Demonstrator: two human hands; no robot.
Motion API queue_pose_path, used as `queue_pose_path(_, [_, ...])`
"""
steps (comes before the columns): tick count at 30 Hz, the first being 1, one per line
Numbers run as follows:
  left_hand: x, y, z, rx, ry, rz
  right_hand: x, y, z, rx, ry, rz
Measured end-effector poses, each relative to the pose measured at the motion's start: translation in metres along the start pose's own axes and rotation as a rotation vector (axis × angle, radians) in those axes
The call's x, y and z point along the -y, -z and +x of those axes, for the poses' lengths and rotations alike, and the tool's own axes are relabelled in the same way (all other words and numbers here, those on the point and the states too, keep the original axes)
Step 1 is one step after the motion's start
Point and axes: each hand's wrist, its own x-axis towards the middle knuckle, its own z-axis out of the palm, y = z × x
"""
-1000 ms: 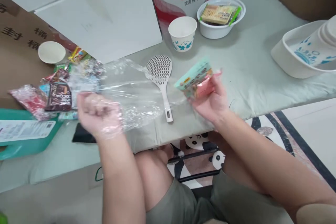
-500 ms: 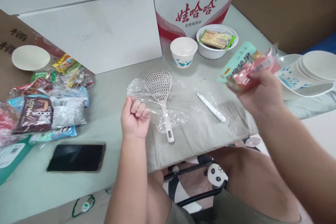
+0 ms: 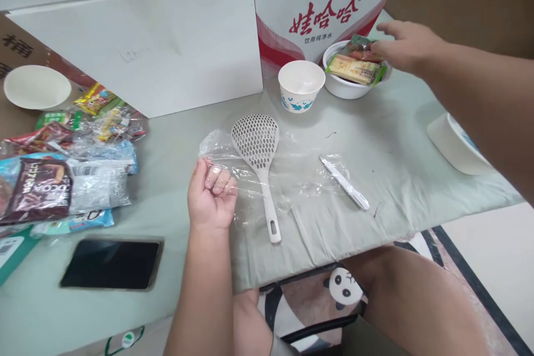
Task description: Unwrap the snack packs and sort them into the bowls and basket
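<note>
My left hand (image 3: 212, 192) pinches the edge of a clear plastic wrapper (image 3: 296, 178) spread over the table. A white slotted skimmer (image 3: 255, 136) lies on that wrapper, its handle toward me. My right hand (image 3: 403, 44) is over the right rim of a white bowl (image 3: 348, 89), fingers apart, at the snack packets in it. One packet is a yellow-and-green wafer pack (image 3: 354, 68); a red-and-green one (image 3: 362, 47) lies behind it, by my fingertips. A patterned paper cup (image 3: 301, 89) stands left of the bowl. The white box cutter (image 3: 344, 183) rests right of the skimmer.
White cartons (image 3: 167, 50) stand along the back. Many snack packets (image 3: 75, 178) are piled at the left beside a paper bowl (image 3: 37, 87). A black phone (image 3: 112, 263) lies near the front left. Another white container (image 3: 454, 147) is at the right, partly behind my right arm.
My right hand has moved up and left to the white bowl and opened. The pink and teal packets it held are no longer in it. My left hand keeps its pinch.
</note>
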Motion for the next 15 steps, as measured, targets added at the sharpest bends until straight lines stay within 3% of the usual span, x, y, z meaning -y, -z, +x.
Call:
queue_pose_path(3, [0.0, 0.001, 0.002, 0.017, 0.0, 0.006, -0.011, 0.0, -0.014, -0.081, 0.007, -0.092])
queue_pose_path(6, [0.0, 0.001, 0.0, 0.032, -0.006, 0.011, -0.028, -0.009, -0.029, -0.16, -0.274, 0.099])
queue_pose_path(9, [0.001, -0.001, -0.003, 0.009, -0.009, 0.007, -0.041, -0.028, -0.034, -0.044, -0.497, 0.322])
queue_pose_path(12, [0.003, -0.002, -0.005, -0.01, -0.008, 0.002, -0.048, -0.041, -0.03, -0.01, -0.499, 0.457])
queue_pose_path(15, [0.005, -0.003, -0.004, -0.009, -0.011, 0.0, -0.054, -0.038, -0.026, -0.044, -0.451, 0.537])
